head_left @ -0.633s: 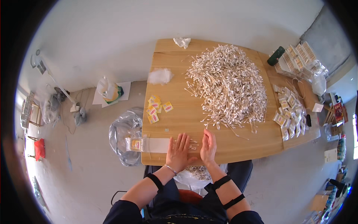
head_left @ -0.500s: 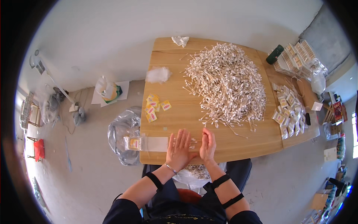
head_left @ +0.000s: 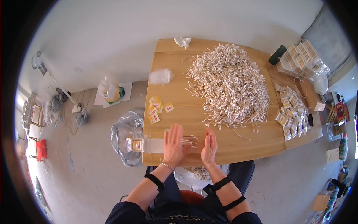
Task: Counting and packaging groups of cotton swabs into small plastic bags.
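Note:
My left hand (head_left: 173,147) lies palm down near the table's front edge, its fingers stretched out and slightly blurred. It covers the right end of a white flat strip (head_left: 154,146) and the left part of a small row of cotton swabs (head_left: 191,141). To the right of that row my right hand (head_left: 209,147) stands on its edge, palm turned left, fingers extended together and holding nothing. At the strip's left end a clear packet (head_left: 135,145) of swabs with a yellow label hangs over the table edge. Beyond the hands rises a large heap of cotton swabs (head_left: 231,86).
Yellow label cards (head_left: 154,112) and a stack of clear bags (head_left: 160,76) lie on the table's left. Filled packets (head_left: 292,112) pile up at the right, near stacked boxes (head_left: 298,59) and a dark green cylinder (head_left: 277,55). A plastic bag (head_left: 126,138) hangs by the left edge.
My left hand has shifted left, away from my right hand, leaving more of the swab row visible between them. The right hand holds almost the same place; the whole view has shifted slightly.

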### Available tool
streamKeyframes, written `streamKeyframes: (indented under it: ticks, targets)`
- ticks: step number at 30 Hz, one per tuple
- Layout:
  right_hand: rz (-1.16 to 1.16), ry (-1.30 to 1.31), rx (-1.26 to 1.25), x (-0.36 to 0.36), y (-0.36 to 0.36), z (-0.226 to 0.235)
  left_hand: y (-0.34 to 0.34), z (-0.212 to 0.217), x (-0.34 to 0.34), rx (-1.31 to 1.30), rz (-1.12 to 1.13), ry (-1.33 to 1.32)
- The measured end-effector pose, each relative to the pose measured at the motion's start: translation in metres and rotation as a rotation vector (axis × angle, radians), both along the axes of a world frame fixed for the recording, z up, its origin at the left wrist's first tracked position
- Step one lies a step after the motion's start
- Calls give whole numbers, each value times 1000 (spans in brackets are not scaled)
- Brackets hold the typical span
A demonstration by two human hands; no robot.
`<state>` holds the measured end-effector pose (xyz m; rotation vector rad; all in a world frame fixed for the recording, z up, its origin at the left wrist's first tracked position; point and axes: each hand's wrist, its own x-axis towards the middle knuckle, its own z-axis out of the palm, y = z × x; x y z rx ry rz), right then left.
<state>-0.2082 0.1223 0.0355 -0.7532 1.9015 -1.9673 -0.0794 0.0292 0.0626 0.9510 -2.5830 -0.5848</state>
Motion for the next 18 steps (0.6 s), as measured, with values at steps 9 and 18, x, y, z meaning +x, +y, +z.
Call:
streamKeyframes:
  ticks: [9,18]
  targets:
    - [104,-33,-9,34,-32,0,12,-24,-5,516,180,671]
    - [2,68,19,18,-30,-10,5,-5,0,503,105,619]
